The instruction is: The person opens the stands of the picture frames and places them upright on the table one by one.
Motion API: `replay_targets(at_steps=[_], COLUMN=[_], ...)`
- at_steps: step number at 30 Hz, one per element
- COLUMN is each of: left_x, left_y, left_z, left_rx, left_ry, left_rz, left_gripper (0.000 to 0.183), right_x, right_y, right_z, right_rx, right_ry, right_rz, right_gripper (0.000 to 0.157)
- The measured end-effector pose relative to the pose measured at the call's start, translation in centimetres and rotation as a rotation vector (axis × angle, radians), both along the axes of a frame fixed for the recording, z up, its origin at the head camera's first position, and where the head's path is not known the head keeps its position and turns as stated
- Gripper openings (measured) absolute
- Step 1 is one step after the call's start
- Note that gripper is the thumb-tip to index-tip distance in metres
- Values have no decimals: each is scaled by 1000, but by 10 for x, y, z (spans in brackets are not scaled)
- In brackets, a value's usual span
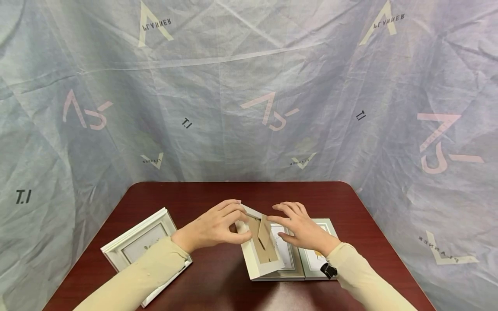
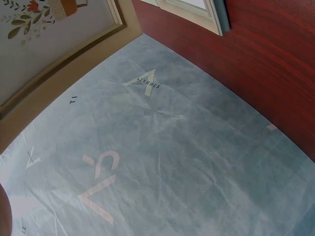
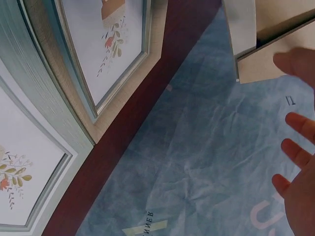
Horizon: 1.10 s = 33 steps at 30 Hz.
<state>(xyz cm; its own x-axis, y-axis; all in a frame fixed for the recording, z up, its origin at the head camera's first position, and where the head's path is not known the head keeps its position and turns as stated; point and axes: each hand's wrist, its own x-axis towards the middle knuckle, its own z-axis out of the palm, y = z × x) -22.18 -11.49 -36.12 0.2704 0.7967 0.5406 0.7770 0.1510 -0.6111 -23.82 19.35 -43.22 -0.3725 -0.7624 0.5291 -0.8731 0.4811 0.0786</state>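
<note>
In the head view, a picture frame (image 1: 250, 259) is tilted up with its tan backing showing and its stand leg (image 1: 264, 232) swung out. My left hand (image 1: 219, 226) grips the frame by its left side, thumb below and fingers higher up. My right hand (image 1: 305, 226) is spread at the opposite side, its index fingertip right at the stand leg. Seen from the right wrist, one finger overlaps the leg (image 3: 263, 64) while the other fingers stay apart from it. From the left wrist, only a sliver of hand shows at the edge.
A beige picture frame (image 1: 293, 273) and a pale green one (image 1: 326, 223) lie side by side under the right hand. Another white frame (image 1: 167, 220) lies at the left, partly under the left sleeve. The dark red table (image 1: 218, 192) ends at a grey printed cloth (image 1: 241, 147).
</note>
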Motion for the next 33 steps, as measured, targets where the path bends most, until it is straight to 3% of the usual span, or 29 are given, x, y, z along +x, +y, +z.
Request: replay_targets(at_steps=[12,26,33], left_x=[0,-4,-7], left_y=[2,3,1], left_z=[0,-3,-5], left_rx=[-6,-1,21], left_ry=[12,14,-27], left_rz=[-4,-39,-38], left_gripper=[35,32,32], right_x=[-4,-12,-13], right_y=[-8,-16,-18], right_z=[1,-2,0], right_rx=[54,56,74], right_ry=[20,65,64], right_rz=[98,200,206], right_gripper=[74,52,54])
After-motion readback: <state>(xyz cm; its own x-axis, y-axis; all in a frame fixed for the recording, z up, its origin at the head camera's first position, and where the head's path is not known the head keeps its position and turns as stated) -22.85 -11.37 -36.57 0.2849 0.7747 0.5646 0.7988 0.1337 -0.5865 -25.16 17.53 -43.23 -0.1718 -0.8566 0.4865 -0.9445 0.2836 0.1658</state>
